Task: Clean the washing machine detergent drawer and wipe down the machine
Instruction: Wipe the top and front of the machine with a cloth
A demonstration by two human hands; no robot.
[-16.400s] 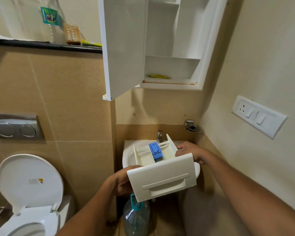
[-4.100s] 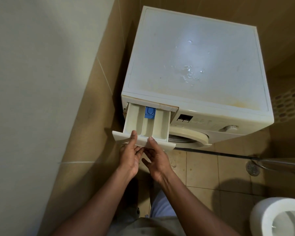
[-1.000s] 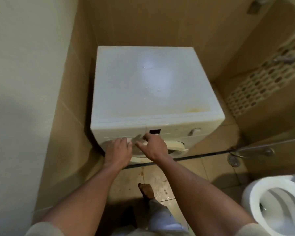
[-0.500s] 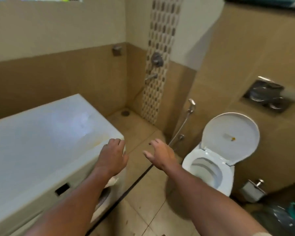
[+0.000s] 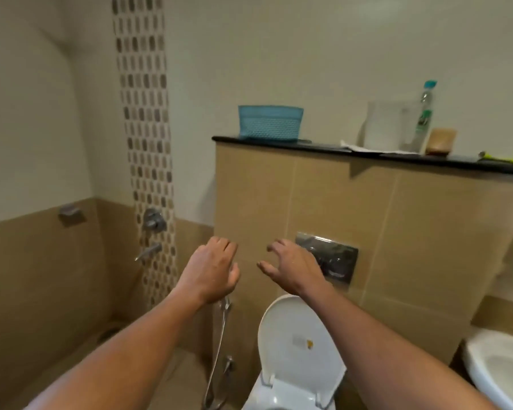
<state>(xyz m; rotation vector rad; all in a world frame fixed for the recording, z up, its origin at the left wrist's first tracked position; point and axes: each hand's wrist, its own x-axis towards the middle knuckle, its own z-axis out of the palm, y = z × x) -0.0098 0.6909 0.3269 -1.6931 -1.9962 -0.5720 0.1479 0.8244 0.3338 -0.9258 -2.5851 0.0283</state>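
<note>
Neither the washing machine nor its detergent drawer is in view. Both my arms reach forward at mid-height in front of the tiled toilet wall. My left hand (image 5: pixel 212 269) hangs in the air with loosely curled fingers and holds nothing. My right hand (image 5: pixel 292 266) is beside it, fingers spread and slightly bent, also empty, just in front of the chrome flush plate (image 5: pixel 336 260).
A toilet (image 5: pixel 296 350) with raised lid stands below my hands, a hand spray hose (image 5: pixel 219 344) to its left. A black ledge (image 5: pixel 367 153) carries a blue basket (image 5: pixel 270 122), papers, a bottle (image 5: pixel 422 116) and a jar. A sink (image 5: pixel 498 368) shows at lower right; shower taps (image 5: pixel 153 220) at left.
My view has swung right, away from the washing machine, to the toilet wall and ledge. Both empty hands have lifted off the machine's front and risen.
</note>
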